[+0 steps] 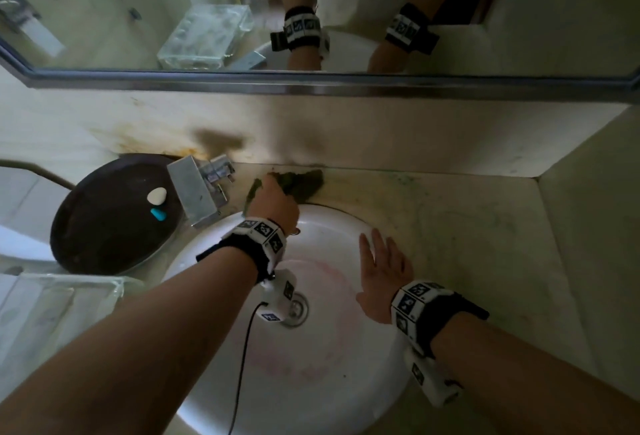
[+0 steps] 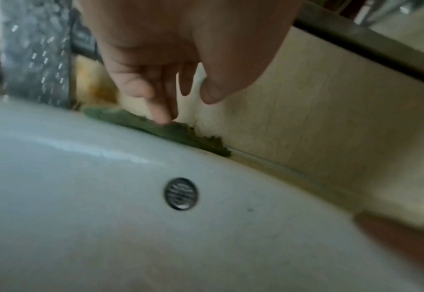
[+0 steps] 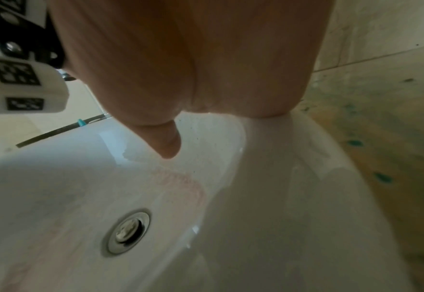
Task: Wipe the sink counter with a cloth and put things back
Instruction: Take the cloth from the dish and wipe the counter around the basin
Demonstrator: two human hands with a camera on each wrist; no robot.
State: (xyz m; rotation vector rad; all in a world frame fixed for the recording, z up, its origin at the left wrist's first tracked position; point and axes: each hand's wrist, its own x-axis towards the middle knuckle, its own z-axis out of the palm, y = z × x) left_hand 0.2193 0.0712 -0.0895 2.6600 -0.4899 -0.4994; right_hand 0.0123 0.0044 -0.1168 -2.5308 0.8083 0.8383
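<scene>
A green cloth (image 1: 304,183) lies on the stained counter (image 1: 467,227) at the back, between the white sink (image 1: 346,382) and the wall. My left hand (image 1: 273,201) is on top of it, just right of the tap. In the left wrist view, a straight fingertip (image 2: 162,118) of the left hand (image 2: 171,79) presses the cloth (image 2: 193,138) down against the sink rim (image 2: 81,158). My right hand (image 1: 381,261) lies flat and spread on the sink's right rim, holding nothing. Its palm (image 3: 206,69) and thumb (image 3: 168,146) rest on the sink bowl (image 3: 280,197).
A square metal tap (image 1: 195,190) stands left of the cloth. A dark round tray (image 1: 104,244) beyond it carries a white pebble-like piece (image 1: 156,196) and a small blue thing (image 1: 158,215). A glass block (image 1: 52,306) sits front left. The mirror frame (image 1: 311,83) runs above. Blue-green specks dot the right counter (image 3: 380,138).
</scene>
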